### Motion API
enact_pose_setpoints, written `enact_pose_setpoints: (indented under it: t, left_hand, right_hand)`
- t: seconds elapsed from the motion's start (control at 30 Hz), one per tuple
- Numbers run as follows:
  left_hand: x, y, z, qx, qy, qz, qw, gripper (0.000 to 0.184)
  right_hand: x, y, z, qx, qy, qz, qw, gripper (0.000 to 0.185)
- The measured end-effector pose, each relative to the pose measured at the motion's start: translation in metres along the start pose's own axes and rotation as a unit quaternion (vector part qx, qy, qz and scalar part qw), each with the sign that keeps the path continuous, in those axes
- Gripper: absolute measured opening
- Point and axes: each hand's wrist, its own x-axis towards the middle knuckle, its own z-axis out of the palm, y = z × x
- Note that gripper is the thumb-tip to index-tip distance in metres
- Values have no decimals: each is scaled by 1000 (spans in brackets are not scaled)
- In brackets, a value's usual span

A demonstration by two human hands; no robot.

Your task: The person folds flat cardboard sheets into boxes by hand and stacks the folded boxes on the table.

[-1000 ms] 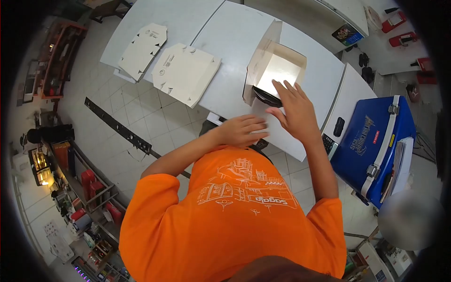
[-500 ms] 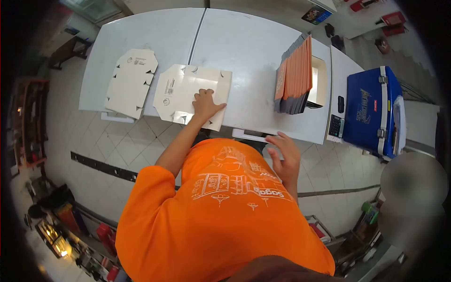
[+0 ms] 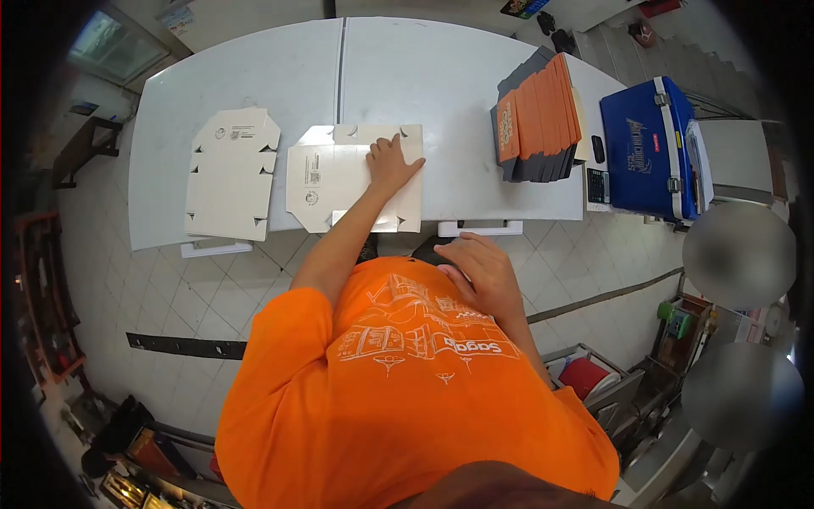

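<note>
My left hand (image 3: 393, 167) lies with its fingers spread on the right part of a flat cream cardboard box blank (image 3: 339, 178). The blank has cut corner slots and small black print on its left side, and it rests at the table's near edge. My right hand (image 3: 485, 270) hangs in front of my orange shirt, off the table, its fingers loosely bent and somewhat apart with nothing visible in them. To the left sits another flat cream box blank (image 3: 231, 178), possibly a pile of them, with the same print and slots.
On the white table (image 3: 424, 76), toward the right, stands a row of orange-and-dark cardboard pieces (image 3: 538, 119). Beyond it are a calculator (image 3: 598, 186), a dark phone-like object (image 3: 599, 149) and a blue cooler box (image 3: 646, 148). White handles (image 3: 480, 227) stick out along the front edge.
My left hand has slid up and right across the blank, which lies straighter now. My right hand has dropped closer to my shirt. The whole view has turned slightly.
</note>
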Motion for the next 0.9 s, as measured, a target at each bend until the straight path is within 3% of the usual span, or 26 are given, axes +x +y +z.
enact_pose_setpoints:
  t: [0.2, 0.4, 0.8, 0.9]
  left_hand:
    - [6, 12, 17, -61, 16, -60, 996, 85]
    - [-7, 12, 32, -93, 124, -35, 987, 71]
    - [-2, 11, 10, -206, 184, -66, 959, 55]
    - [-2, 10, -21, -231, 246, 22, 941, 36]
  right_hand:
    - [0, 0, -1, -1, -32, 13, 999, 23]
    - [-7, 14, -15, -3, -29, 27, 999, 21]
    - [-4, 58, -40, -16, -20, -30, 999, 19]
    - [2, 60, -44, -34, -33, -37, 998, 19]
